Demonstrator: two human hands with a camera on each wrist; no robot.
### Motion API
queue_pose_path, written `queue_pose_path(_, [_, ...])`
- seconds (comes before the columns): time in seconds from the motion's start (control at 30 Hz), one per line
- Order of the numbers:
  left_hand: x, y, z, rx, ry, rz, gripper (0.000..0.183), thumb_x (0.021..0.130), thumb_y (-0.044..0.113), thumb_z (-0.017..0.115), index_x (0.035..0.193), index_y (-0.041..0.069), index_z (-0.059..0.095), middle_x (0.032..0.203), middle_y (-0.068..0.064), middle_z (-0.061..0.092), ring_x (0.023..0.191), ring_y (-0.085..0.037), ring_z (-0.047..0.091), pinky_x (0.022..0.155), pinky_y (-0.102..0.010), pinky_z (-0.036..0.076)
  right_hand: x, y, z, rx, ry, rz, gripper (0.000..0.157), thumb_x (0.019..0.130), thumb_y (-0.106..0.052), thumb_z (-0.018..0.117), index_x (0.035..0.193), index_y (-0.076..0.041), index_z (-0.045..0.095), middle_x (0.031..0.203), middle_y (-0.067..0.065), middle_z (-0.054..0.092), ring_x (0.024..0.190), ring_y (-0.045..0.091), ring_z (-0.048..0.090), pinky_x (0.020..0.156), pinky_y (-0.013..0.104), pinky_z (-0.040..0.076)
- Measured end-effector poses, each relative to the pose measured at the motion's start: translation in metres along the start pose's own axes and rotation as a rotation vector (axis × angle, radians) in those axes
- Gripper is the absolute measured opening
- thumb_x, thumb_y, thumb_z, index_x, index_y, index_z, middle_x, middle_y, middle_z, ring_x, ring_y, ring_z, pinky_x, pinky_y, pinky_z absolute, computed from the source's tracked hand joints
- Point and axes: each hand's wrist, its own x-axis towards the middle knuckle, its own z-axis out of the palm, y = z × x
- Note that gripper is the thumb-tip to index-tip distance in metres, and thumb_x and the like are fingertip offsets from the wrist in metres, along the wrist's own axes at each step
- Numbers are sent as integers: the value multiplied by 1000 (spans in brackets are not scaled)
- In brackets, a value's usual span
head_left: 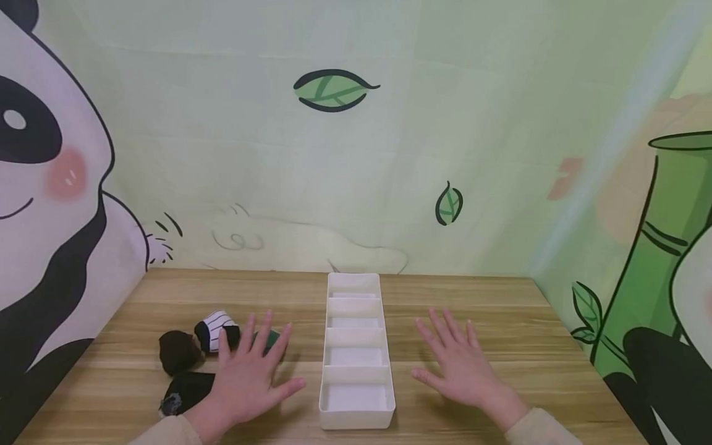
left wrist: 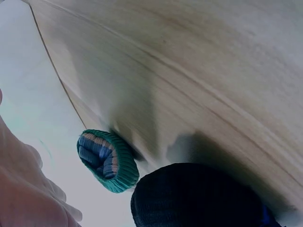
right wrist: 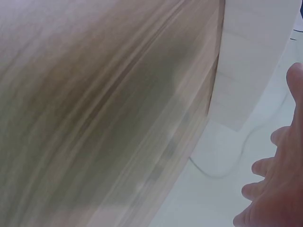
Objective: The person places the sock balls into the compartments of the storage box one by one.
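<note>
the long white plastic tray with four compartments (head_left: 357,420) stands on the light wood-grain table (head_left: 473,293), and nothing shows in its compartments. left of the tray are four soft rolled bundles of knit cloth, likely socks: one dark brown and round (head_left: 179,352), one white with dark stripes and a black end (head_left: 214,326), one black with a grey patch (head_left: 191,390), and one green ribbed with a striped inside (left wrist: 124,168), the nearest to the tray.

the bare left hand (head_left: 247,377) is spread left of the tray, above or beside the bundles, fingers apart and gripping nothing. the bare right hand (head_left: 464,371) is right of the tray, fingers also apart and holding nothing. both seem to hover, palms down.

for clean handling, i'd judge a light pinch from two sides best, since squeezing could unroll the cloth; the right hand could steady the tray's near wall.
</note>
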Motion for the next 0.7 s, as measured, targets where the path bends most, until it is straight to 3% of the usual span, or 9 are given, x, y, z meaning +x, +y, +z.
queue_pose_path(0.3, [2,-5,5,47,29,6,94,82,81,49,154,22,37,161,-19,19,145,-47,14,101,-81,5,0,-1,-3,10,-1,9,82,93,-56,60,155,-11,32,160,20,17,147,43,11,110,71,8])
queue_pose_path(0.7, [6,-8,-2,26,56,1,91,83,79,52,152,21,42,161,-20,19,146,-46,13,105,-77,4,3,-2,-7,99,0,35,83,94,-56,57,157,-11,28,160,20,17,146,44,12,110,70,9])
